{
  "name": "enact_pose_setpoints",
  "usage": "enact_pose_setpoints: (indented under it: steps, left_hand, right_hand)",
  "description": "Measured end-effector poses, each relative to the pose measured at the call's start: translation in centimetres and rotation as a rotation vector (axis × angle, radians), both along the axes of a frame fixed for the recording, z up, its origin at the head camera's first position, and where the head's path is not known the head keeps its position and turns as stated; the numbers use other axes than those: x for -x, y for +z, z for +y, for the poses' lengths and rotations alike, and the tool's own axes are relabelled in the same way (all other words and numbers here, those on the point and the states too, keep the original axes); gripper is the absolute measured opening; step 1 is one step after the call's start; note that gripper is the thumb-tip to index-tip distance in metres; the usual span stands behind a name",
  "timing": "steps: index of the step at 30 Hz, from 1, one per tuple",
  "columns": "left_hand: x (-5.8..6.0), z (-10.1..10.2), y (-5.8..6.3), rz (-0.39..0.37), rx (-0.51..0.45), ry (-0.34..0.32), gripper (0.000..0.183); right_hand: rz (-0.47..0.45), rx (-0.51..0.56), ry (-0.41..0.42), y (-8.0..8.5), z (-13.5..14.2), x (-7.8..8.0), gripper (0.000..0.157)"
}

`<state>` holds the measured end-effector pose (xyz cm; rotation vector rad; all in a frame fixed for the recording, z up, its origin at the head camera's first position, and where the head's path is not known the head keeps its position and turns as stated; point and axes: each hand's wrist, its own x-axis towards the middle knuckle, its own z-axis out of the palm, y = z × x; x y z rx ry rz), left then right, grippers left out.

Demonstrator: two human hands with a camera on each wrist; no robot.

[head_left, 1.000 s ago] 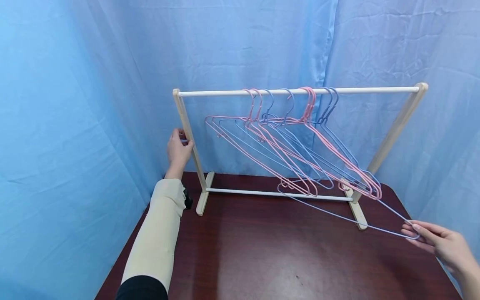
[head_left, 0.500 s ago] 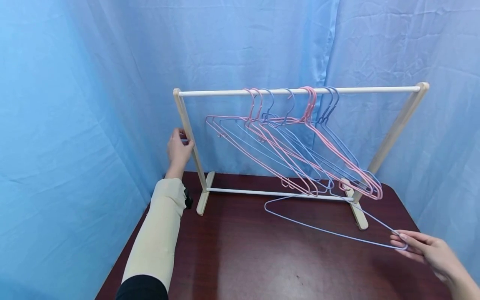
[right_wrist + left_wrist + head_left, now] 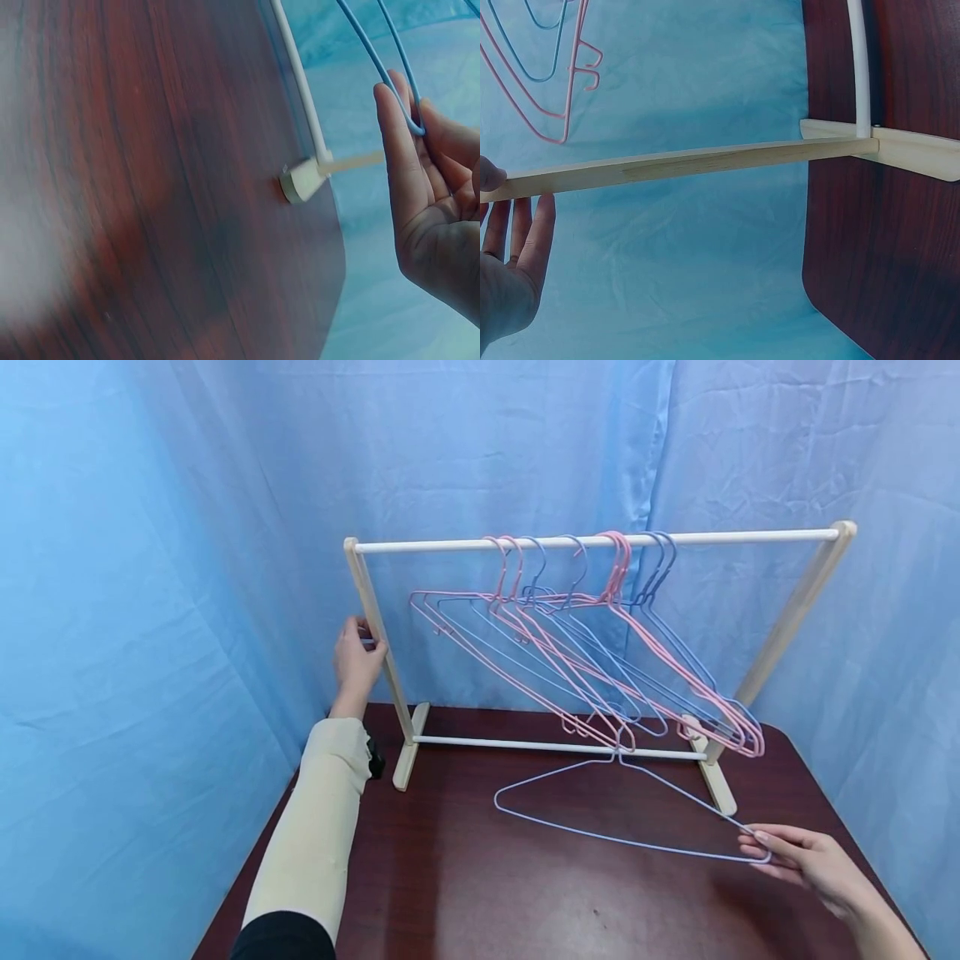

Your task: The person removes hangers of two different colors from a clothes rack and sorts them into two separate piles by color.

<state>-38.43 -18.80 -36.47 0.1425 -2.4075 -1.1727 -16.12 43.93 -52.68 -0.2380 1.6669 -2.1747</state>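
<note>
Pinching one end of a light blue wire hanger (image 3: pixel 637 843), the right hand (image 3: pixel 806 858) is at the lower right of the head view. The hanger spreads over the dark red table (image 3: pixel 525 910) in the lower middle. Its hook overlaps the hanging ones; I cannot tell if they touch. At the middle left, the left hand (image 3: pixel 358 662) holds the wooden side post (image 3: pixel 363 581) of a clothes rack (image 3: pixel 804 602). Pink hangers (image 3: pixel 620 572) and blue hangers (image 3: pixel 659 583) hang on the white top rod (image 3: pixel 735 539), across the upper middle. A blue curtain (image 3: pixel 225 510) is behind.

The left wrist view shows the left hand at the left edge. Its thumb is above the post and its fingertips are below, clamped on the wood. The post runs right to a rack foot (image 3: pixel 922 154).

The right wrist view shows the right hand at the right edge. Its thumb and fingers are clamped on the hanger's bend. Near the middle, another foot (image 3: pixel 300 182) sits on the table, joined to the white bottom rod (image 3: pixel 303 82).
</note>
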Motion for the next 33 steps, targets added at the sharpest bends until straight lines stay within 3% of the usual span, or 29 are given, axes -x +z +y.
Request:
enact_pose_setpoints:
  steps: [13,26,33]
  left_hand:
    - [-0.1,0.0,-0.1,0.012,0.005,0.003,0.035]
    - [0.0,0.2,-0.1,0.011,0.017,0.014,0.034]
    - [-0.2,0.2,-0.1,0.022,0.021,0.017,0.033]
  right_hand:
    - [-0.069,-0.053,0.01,-0.8,-4.2,0.9,0.04]
    - [-0.055,-0.039,0.042,-1.9,-7.3,1.7,0.035]
    - [-0.035,-0.102,0.01,-2.6,-9.6,1.9,0.032]
